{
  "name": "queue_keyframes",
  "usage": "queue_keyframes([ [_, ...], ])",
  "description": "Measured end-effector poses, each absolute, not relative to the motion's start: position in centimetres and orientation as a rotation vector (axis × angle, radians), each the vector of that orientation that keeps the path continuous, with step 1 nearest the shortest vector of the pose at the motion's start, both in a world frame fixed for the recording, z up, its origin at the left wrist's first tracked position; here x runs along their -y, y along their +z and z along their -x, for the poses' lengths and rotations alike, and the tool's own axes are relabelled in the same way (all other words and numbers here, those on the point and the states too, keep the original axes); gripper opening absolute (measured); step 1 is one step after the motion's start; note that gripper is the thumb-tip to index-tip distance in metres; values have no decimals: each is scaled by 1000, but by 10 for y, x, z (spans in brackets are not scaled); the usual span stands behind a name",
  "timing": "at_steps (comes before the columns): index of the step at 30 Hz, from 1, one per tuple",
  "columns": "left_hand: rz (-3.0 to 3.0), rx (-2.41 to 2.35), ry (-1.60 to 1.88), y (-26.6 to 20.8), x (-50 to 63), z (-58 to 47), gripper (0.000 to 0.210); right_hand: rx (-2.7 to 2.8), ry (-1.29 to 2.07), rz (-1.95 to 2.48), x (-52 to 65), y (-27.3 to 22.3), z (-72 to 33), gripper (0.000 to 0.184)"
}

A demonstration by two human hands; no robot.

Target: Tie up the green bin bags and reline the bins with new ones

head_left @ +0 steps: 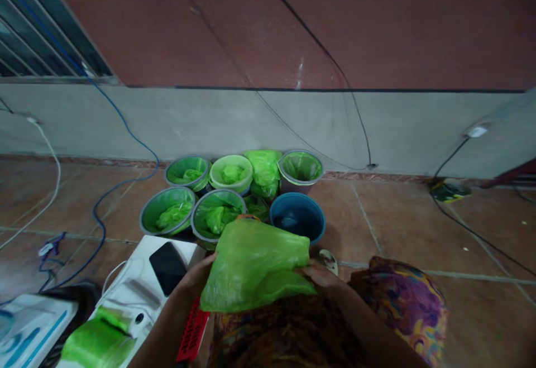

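A green plastic bag [259, 267] is stretched between my two hands above my lap. My left hand [201, 272] grips its left side, with the fingertips partly behind the plastic. On the opposite side, my right hand [320, 275] is closed on the bag's edge. Just beyond the bag stands a blue bucket [298, 214] with no liner visible. Several buckets lined with green bags, such as the grey-rimmed bucket [218, 214] and the pale green bucket [231, 173], stand together by the wall. A filled green bag [264, 170] sits among them.
To my left, a white box [142, 256] carries a black phone [167, 267] and a green plastic roll [100, 343]. A red slotted plastic object [193, 329] lies beside my leg. A blue cable [103, 211] crosses the tiled floor; a black cable [460, 223] runs at right.
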State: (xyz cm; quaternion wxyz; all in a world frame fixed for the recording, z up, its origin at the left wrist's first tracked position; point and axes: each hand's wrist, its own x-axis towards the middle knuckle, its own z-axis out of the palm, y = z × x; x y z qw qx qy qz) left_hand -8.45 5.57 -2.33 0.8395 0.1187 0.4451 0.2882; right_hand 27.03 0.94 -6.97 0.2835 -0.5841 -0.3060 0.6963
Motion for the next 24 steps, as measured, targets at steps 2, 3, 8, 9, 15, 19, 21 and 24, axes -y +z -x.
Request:
queue_keyframes([
  [2,-264,-956,576,-26,-51,94,57,821,1799,1592,-12,-67,-279,28],
  [3,-282,-957,566,-26,-50,99,57,816,1769,1584,-14,-65,-284,29],
  [8,-485,-934,599,-12,-48,108,62,675,1696,1443,-24,-44,-303,35],
  [9,-532,-958,624,-8,-49,108,64,651,1685,1407,-25,-39,-306,37],
  [15,-707,-1150,696,11,-61,107,49,682,1695,1301,-31,-5,-321,38],
  [19,-749,-1195,792,24,-69,103,36,713,1654,1293,-34,14,-332,38],
  [21,-762,-1185,835,34,-72,98,36,723,1598,1326,-35,21,-339,37],
  [24,-780,-1149,872,51,-76,91,39,792,1474,1393,-35,29,-353,36],
])
